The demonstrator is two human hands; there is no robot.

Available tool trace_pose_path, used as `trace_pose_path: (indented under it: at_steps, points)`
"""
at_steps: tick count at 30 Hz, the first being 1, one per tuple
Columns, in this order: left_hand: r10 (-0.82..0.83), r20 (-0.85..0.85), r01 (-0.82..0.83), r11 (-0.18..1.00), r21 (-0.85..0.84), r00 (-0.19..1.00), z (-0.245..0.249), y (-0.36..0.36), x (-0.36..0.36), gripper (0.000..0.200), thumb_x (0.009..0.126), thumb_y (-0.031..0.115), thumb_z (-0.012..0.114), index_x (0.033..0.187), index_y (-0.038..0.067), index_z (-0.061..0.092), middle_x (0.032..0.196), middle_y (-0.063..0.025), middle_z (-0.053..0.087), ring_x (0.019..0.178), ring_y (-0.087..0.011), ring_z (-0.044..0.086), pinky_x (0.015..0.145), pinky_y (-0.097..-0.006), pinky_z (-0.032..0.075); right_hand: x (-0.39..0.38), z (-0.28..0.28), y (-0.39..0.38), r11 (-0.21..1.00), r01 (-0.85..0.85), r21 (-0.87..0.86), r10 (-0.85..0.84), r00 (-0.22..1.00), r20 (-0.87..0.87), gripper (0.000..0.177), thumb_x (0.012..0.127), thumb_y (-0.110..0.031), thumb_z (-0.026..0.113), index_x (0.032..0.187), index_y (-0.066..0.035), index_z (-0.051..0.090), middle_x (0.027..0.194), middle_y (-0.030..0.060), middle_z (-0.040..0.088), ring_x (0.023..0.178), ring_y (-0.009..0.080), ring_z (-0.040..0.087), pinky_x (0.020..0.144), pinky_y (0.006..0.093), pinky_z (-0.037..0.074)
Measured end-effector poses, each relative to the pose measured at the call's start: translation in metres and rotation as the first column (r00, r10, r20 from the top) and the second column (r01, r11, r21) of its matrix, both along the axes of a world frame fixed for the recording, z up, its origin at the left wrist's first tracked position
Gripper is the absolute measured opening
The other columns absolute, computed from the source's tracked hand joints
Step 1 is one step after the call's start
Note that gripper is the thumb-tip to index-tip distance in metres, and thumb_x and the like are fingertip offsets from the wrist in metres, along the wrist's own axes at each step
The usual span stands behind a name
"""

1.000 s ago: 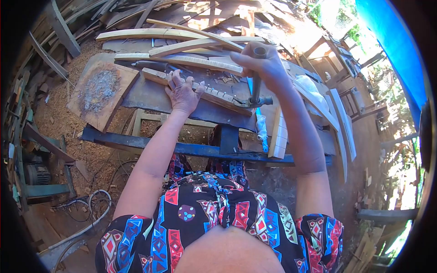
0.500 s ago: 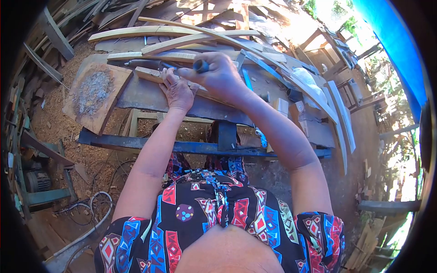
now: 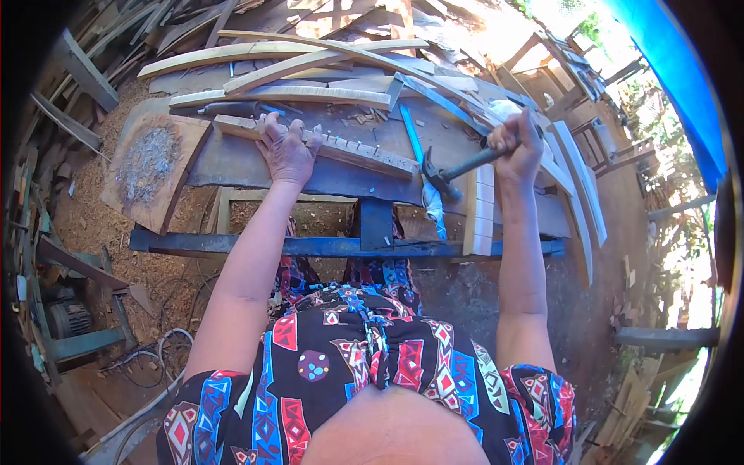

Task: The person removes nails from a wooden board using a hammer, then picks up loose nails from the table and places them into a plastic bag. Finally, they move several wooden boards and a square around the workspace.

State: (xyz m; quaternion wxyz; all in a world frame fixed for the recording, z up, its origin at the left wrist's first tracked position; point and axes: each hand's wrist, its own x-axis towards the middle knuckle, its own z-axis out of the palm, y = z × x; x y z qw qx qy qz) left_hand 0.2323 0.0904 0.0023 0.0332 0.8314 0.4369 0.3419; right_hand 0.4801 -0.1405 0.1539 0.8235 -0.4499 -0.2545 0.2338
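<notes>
A claw hammer [image 3: 443, 180] is gripped by its handle in my right hand [image 3: 518, 151], its head low over the right side of the bench. My left hand [image 3: 288, 151] lies over a wooden strip [image 3: 364, 159], its fingers curled across the top face and holding it down. Several nails [image 3: 350, 144] stick up from the strip, right of my left hand. Whether my left fingertips also pinch a nail is too small to tell. Beneath the strip is the dark bench top [image 3: 232, 167].
Long curved wooden pieces [image 3: 302, 94] lie across the back of the bench. A blue strip [image 3: 411, 132] and a marked wooden block [image 3: 482, 205] are on the right. At the left sits a board with a grey pile [image 3: 159, 155]. A blue beam [image 3: 310, 245] runs along the front.
My right hand has swung with the hammer from beside my left hand out to the right. The nails in the strip now show. My left hand stays on the strip.
</notes>
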Motion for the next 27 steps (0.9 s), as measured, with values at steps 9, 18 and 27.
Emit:
trace_pose_path:
  at_steps: [9,18,27]
  points:
    - [-0.097,0.141,0.089,0.994,0.060,0.985,0.004,-0.001,-0.007,0.039,0.078,0.045,0.067,0.100,0.014,0.062,0.132,-0.0173,0.028,0.130,-0.0398,0.021,0.103,-0.0568,0.022,-0.016,0.010,0.025,0.997,-0.038,-0.070,0.040,0.998,0.037,0.031,0.090,-0.026,0.062,0.067,-0.006,0.056,0.050,-0.0052,0.033,0.042,0.0055,0.030,0.044,0.0235,0.031]
    - [-0.109,0.232,0.115,0.993,-0.012,0.967,0.017,-0.008,-0.008,0.047,0.070,0.040,0.077,0.106,0.015,0.062,0.140,-0.0187,0.022,0.134,-0.0382,0.021,0.107,-0.0582,0.016,-0.031,0.045,0.022,0.987,-0.148,0.069,0.125,0.958,0.259,0.030,0.093,-0.024,0.057,0.069,-0.005,0.055,0.052,-0.0041,0.035,0.045,0.0067,0.032,0.046,0.0235,0.031]
    - [-0.087,0.040,0.083,0.993,0.085,0.995,0.076,-0.039,0.019,0.038,0.072,0.029,0.071,0.108,0.018,0.062,0.134,-0.0118,0.036,0.136,-0.0370,0.022,0.103,-0.0704,0.010,-0.024,0.045,0.013,0.967,-0.229,0.109,0.196,0.948,0.253,0.034,0.096,-0.034,0.051,0.074,-0.007,0.054,0.049,-0.0019,0.035,0.044,0.0109,0.038,0.051,0.0277,0.034]
